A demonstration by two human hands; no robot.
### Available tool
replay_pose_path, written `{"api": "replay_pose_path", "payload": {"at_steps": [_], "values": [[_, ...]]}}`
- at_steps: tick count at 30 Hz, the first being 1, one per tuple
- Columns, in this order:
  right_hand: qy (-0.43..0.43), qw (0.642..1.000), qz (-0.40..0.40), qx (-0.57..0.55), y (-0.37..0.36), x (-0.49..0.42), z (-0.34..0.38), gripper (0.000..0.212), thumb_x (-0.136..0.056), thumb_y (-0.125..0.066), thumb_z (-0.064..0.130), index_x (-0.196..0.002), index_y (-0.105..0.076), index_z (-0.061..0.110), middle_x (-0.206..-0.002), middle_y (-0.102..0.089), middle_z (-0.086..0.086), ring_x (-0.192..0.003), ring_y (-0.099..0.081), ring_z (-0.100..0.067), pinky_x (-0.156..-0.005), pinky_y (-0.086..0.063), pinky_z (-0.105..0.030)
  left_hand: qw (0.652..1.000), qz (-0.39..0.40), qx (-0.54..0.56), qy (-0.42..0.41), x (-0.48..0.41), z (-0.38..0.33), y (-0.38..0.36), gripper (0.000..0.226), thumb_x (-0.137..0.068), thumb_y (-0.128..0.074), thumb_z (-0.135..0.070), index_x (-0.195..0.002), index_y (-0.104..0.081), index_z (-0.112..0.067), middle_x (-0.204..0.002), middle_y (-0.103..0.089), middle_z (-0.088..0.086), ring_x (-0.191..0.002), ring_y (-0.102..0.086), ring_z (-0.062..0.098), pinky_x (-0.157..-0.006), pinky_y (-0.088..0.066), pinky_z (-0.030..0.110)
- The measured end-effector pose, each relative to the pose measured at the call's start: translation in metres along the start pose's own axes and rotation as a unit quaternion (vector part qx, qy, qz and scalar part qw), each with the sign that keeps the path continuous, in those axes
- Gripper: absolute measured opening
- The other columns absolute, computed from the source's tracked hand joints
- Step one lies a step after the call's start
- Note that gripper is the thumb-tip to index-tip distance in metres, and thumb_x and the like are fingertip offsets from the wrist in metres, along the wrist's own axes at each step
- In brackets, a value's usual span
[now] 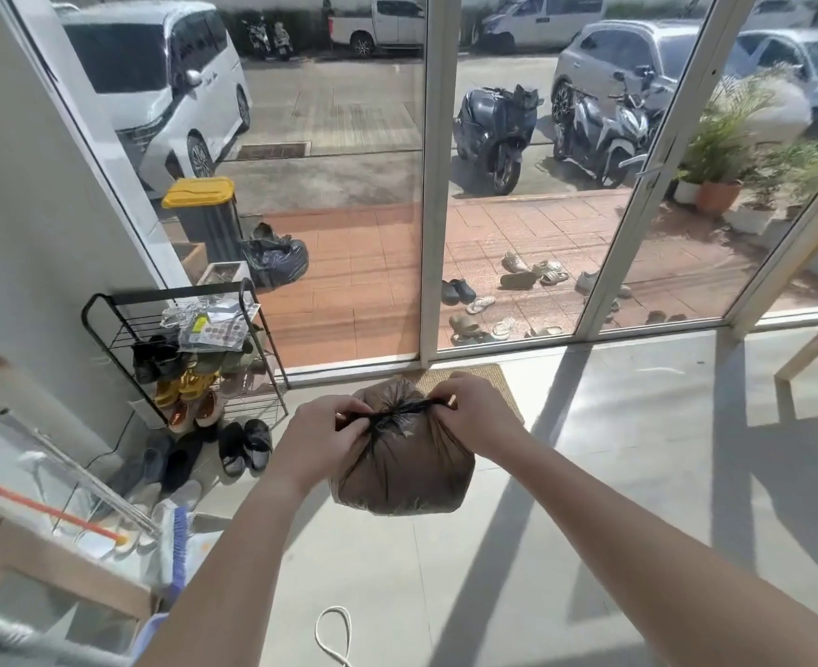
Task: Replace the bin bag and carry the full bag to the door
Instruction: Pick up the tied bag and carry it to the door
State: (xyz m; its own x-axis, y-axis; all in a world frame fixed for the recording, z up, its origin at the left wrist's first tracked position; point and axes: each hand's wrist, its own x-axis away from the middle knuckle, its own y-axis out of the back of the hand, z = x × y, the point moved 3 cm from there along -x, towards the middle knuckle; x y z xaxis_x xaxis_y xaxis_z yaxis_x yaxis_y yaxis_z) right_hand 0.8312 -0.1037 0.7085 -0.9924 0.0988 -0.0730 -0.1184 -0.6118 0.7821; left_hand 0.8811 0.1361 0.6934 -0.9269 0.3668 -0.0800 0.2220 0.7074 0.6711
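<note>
A full dark brown bin bag (404,466) hangs in front of me above the pale floor, its gathered neck stretched sideways at the top. My left hand (322,433) pinches the left end of the twisted black plastic. My right hand (476,414) pinches the right end. Both hands are level with each other and the bag bulges below them. The glass door (426,195) with its white frame stands straight ahead, a woven doormat (491,377) at its foot behind the bag.
A black wire shoe rack (180,349) with shoes stands left of the door, loose slippers (243,445) on the floor beside it. A broom and a mop lean at the lower left. A white cord (334,633) lies near my feet. A wooden table leg (792,373) is at the right.
</note>
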Motion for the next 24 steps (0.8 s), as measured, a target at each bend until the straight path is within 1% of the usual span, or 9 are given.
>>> {"api": "replay_pose_path", "payload": {"at_steps": [5, 8, 10, 12, 15, 18, 21, 24], "values": [[-0.008, 1.0, -0.006, 0.013, -0.018, -0.059, 0.02, 0.017, -0.092, -0.069, 0.019, -0.1, -0.083, 0.022, -0.096, -0.07, 0.008, -0.084, -0.063, -0.014, -0.081, -0.054, -0.033, 1.0, 0.004, -0.003, -0.007, -0.059, 0.032, 0.029, 0.011, -0.091, -0.077, -0.026, -0.093, -0.081, -0.036, -0.093, -0.077, -0.023, -0.087, -0.069, -0.006, -0.089, -0.057, 0.026], [-0.011, 1.0, -0.018, 0.016, -0.028, -0.095, 0.027, 0.016, -0.093, -0.07, 0.02, -0.103, -0.082, 0.022, -0.094, -0.063, 0.014, -0.084, -0.058, -0.01, -0.073, -0.044, -0.022, 1.0, 0.004, -0.016, -0.013, -0.09, 0.049, 0.043, 0.01, -0.091, -0.076, -0.028, -0.093, -0.081, -0.036, -0.093, -0.077, -0.022, -0.089, -0.069, -0.002, -0.09, -0.057, 0.031], [-0.018, 0.999, -0.024, 0.02, -0.035, -0.12, 0.029, 0.017, -0.093, -0.071, 0.022, -0.105, -0.082, 0.023, -0.094, -0.06, 0.015, -0.086, -0.056, -0.009, -0.076, -0.04, -0.021, 1.0, 0.007, -0.012, -0.017, -0.112, 0.058, 0.051, 0.009, -0.091, -0.076, -0.027, -0.093, -0.081, -0.035, -0.093, -0.077, -0.02, -0.089, -0.069, 0.001, -0.09, -0.057, 0.033], [-0.03, 0.999, -0.016, 0.032, -0.043, -0.144, 0.029, 0.017, -0.094, -0.071, 0.024, -0.106, -0.082, 0.025, -0.095, -0.06, 0.014, -0.088, -0.055, -0.009, -0.079, -0.039, -0.022, 1.0, 0.015, -0.007, -0.006, -0.133, 0.069, 0.056, 0.01, -0.091, -0.076, -0.026, -0.094, -0.081, -0.034, -0.092, -0.078, -0.019, -0.088, -0.069, 0.0, -0.09, -0.057, 0.033], [-0.031, 0.999, -0.006, 0.035, -0.055, -0.171, 0.026, 0.016, -0.093, -0.071, 0.023, -0.104, -0.082, 0.027, -0.099, -0.065, 0.013, -0.088, -0.058, -0.01, -0.08, -0.043, -0.024, 1.0, 0.014, -0.016, 0.017, -0.157, 0.085, 0.057, 0.011, -0.092, -0.076, -0.025, -0.096, -0.082, -0.033, -0.094, -0.077, -0.02, -0.09, -0.068, -0.003, -0.091, -0.056, 0.027], [-0.022, 0.999, 0.006, 0.027, -0.061, -0.202, 0.017, 0.016, -0.092, -0.07, 0.021, -0.102, -0.083, 0.023, -0.102, -0.071, 0.009, -0.092, -0.063, -0.012, -0.079, -0.046, -0.025, 1.0, 0.01, -0.017, 0.005, -0.187, 0.098, 0.055, 0.01, -0.092, -0.077, -0.023, -0.096, -0.083, -0.031, -0.095, -0.078, -0.018, -0.091, -0.068, -0.003, -0.091, -0.055, 0.025], [-0.019, 0.999, 0.013, 0.022, -0.064, -0.24, 0.007, 0.014, -0.09, -0.072, 0.021, -0.099, -0.083, 0.022, -0.101, -0.072, 0.004, -0.095, -0.066, -0.019, -0.085, -0.053, -0.035, 0.999, 0.019, -0.025, 0.013, -0.222, 0.109, 0.048, 0.01, -0.091, -0.078, -0.024, -0.097, -0.083, -0.031, -0.095, -0.079, -0.017, -0.091, -0.069, -0.001, -0.091, -0.055, 0.025], [-0.014, 0.998, 0.039, 0.039, -0.072, -0.28, -0.009, 0.011, -0.09, -0.07, 0.024, -0.093, -0.081, 0.024, -0.097, -0.074, 0.001, -0.092, -0.067, -0.024, -0.081, -0.055, -0.04, 0.999, 0.017, -0.015, 0.042, -0.256, 0.122, 0.039, 0.012, -0.092, -0.076, -0.023, -0.101, -0.083, -0.029, -0.098, -0.079, -0.018, -0.096, -0.07, -0.002, -0.093, -0.054, 0.024]]}}
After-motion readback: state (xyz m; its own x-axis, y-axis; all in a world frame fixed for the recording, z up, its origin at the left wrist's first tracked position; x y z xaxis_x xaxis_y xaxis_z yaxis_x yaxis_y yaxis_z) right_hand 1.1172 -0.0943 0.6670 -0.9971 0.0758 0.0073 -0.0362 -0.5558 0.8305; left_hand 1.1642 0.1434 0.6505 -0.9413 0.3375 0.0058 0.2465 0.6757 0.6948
